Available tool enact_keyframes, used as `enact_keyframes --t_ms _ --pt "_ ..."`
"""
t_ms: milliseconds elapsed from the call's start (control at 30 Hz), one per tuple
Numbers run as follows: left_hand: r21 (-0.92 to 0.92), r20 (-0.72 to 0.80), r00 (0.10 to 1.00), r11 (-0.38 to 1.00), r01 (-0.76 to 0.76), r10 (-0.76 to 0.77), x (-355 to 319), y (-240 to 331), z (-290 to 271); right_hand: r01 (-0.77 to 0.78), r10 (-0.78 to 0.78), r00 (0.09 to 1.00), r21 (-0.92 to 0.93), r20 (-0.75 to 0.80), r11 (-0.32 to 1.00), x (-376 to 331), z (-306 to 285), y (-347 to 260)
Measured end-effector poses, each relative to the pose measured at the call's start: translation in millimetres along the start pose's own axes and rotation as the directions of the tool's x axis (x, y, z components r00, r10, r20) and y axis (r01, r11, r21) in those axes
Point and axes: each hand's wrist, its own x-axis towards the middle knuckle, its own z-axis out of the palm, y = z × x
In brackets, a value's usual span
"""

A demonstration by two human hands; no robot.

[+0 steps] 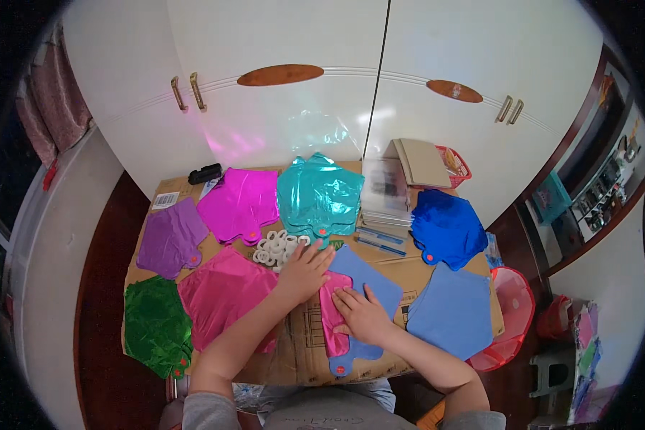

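Both hands lie flat, fingers spread, gripping nothing: the left hand and the right hand press a folded pink balloon down onto a light-blue balloon, flat foil with a round valve tab at its near end. Both balloons lie on the cardboard under the palms. Just beyond the left fingertips sits a heap of white rings. Left of the left wrist lies a magenta balloon, and past it a green balloon. Right of the right hand lies another blue balloon. Farther off lie teal, purple and dark-blue ones.
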Motion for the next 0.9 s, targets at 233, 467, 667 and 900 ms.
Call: enact_keyframes --t_ms 233,467,667,900 --pt "0.085 -0.044 0.997 0.994 0.070 -0.066 20 -16 -5 -0.013 0.014 1.000 0.024 -0.016 1.000 -1 5 1" --pt "0.141 0.022 1.000 0.990 -0.002 -0.002 0 0 -25 -0.018 0.018 1.000 0.016 0.004 1.000 -2 3 3" --pt "-0.102 0.161 0.985 0.994 -0.045 0.062 -31 28 -53 -0.016 0.016 1.000 0.048 -0.004 0.999 -1 8 2" --pt "-0.203 0.310 0.944 0.978 -0.047 0.109 -51 55 -79 0.000 -0.007 0.995 0.062 0.103 0.998 -2 -1 3"
